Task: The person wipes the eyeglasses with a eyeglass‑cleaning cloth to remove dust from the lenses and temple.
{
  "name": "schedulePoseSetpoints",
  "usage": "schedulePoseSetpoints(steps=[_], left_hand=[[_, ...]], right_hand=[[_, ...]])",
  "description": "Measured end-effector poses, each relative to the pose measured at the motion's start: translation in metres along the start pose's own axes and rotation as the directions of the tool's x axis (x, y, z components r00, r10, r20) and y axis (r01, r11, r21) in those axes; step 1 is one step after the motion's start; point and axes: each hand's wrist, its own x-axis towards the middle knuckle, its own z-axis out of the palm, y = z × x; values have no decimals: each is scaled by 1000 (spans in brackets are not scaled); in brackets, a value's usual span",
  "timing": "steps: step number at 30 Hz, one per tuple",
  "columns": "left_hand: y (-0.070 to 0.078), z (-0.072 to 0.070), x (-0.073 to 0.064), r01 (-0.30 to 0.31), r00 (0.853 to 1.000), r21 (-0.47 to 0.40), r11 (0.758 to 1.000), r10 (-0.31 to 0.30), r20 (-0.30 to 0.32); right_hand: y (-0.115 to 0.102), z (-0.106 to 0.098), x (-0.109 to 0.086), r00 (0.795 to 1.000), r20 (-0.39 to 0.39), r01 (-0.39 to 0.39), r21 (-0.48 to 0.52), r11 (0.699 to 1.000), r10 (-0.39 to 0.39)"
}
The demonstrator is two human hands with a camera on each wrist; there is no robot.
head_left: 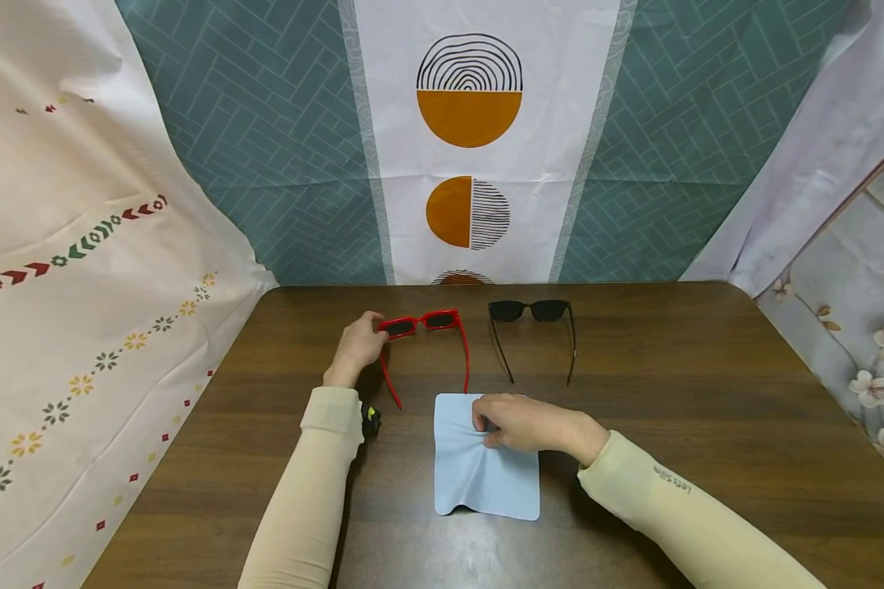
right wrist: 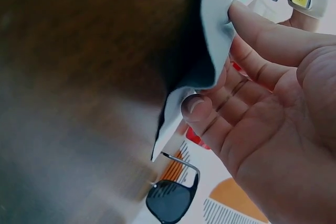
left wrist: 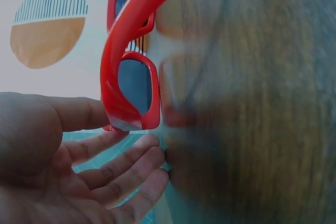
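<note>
Red-framed sunglasses [head_left: 420, 322] rest on the table, lenses away from me and temples spread toward me. My left hand [head_left: 359, 343] pinches their left front corner; in the left wrist view the thumb lies against the red frame [left wrist: 113, 87], other fingers below. A pale blue cloth [head_left: 471, 483] lies in front of me, creases fanning out from the fingertips of my right hand [head_left: 526, 421]. That hand gathers the cloth between thumb and curved fingers, and its near edge [right wrist: 210, 72] lifts into a fold. Black sunglasses [head_left: 532, 311] stand unfolded, right of the red pair.
The brown wooden table [head_left: 670, 368] carries all these things. A patterned curtain [head_left: 265, 147] hangs along its back edge, with cream floral fabric [head_left: 81, 327] at the left and flowered white fabric [head_left: 862, 327] at the right. A small black device [head_left: 371, 419] sits at my left wrist.
</note>
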Motion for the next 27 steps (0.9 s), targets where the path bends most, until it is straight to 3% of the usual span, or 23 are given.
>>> schedulePoseSetpoints(steps=[9, 22, 27], left_hand=[[-3, -2, -3, 37, 999, -20, 999, -37, -25], [-1, -2, 0, 31, 999, 8, 999, -30, -45], [0, -3, 1, 31, 998, 7, 999, -31, -51]], right_hand=[[0, 0, 2, 1000, 5, 14, 21, 1000, -14], [-1, -2, 2, 1000, 13, -7, 12, 1000, 7], [0, -2, 2, 1000, -1, 21, -3, 1000, -21]])
